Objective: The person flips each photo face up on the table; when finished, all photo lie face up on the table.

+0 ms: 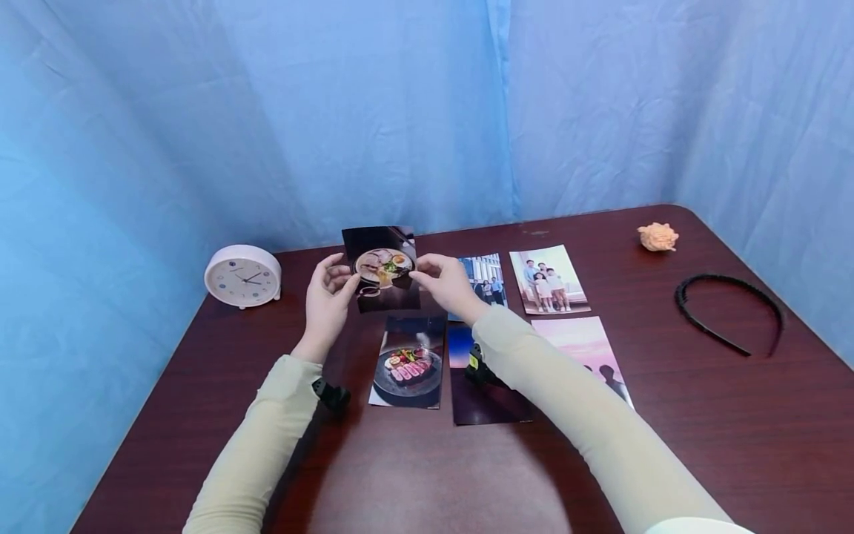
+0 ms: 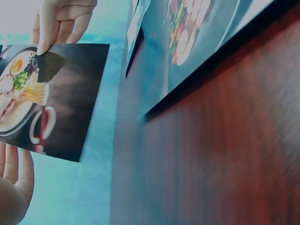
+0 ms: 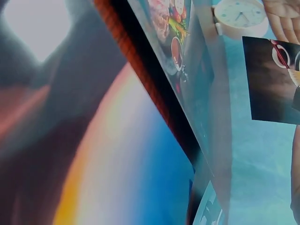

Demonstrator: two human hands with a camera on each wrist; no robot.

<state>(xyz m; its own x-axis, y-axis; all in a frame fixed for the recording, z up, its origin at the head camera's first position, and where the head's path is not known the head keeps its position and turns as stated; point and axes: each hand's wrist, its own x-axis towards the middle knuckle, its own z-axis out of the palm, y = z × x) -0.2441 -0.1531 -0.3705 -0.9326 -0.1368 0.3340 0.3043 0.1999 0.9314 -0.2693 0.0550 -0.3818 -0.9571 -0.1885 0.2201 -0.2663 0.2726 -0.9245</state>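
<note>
Both hands hold up a printed photo of a ramen bowl (image 1: pixel 383 263), raised off the table's far side. The left hand (image 1: pixel 327 300) pinches its left edge and the right hand (image 1: pixel 454 285) its right edge. In the left wrist view the ramen photo (image 2: pixel 77 98) hangs between the right hand (image 2: pixel 63 21) above and the left hand (image 2: pixel 16 183) below. Nearer on the table lies a photo of sliced steak on a plate (image 1: pixel 408 371). Beside it, a dark photo with a blue and orange sky (image 1: pixel 487 400) is partly hidden by the right forearm.
Right of the hands lie a photo of people before a building (image 1: pixel 494 271), a family photo (image 1: pixel 550 282) and a pink-sky photo with silhouettes (image 1: pixel 577 337). A white clock (image 1: pixel 243 278) stands at left. A peach flower (image 1: pixel 657 236) and black headband (image 1: pixel 707 326) are at right.
</note>
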